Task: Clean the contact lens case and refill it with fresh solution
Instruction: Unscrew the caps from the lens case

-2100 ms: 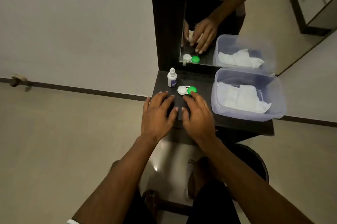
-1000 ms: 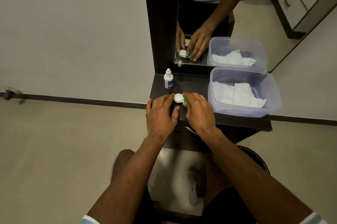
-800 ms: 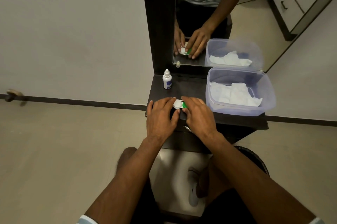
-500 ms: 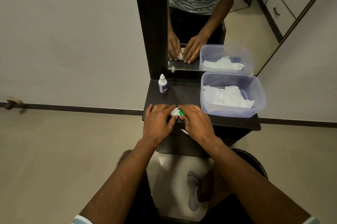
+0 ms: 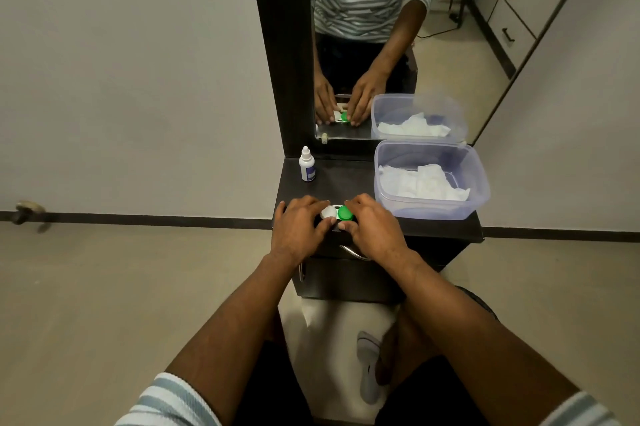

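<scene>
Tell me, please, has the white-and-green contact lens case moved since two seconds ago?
Yes. The contact lens case has come toward the dark shelf's front edge, away from the small white dropper bottle.

Both forearms are bare, with grey-and-white striped sleeves (image 5: 173, 401) pushed up towards the elbows. Dark trousers (image 5: 273, 387) cover the legs. The fingers (image 5: 313, 202) carry no rings.

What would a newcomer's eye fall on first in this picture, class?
Probably the contact lens case, with one white and one green cap, held between the left hand and right hand at the dark shelf's front edge. Next, the clear tub of white tissues on the right.
</scene>
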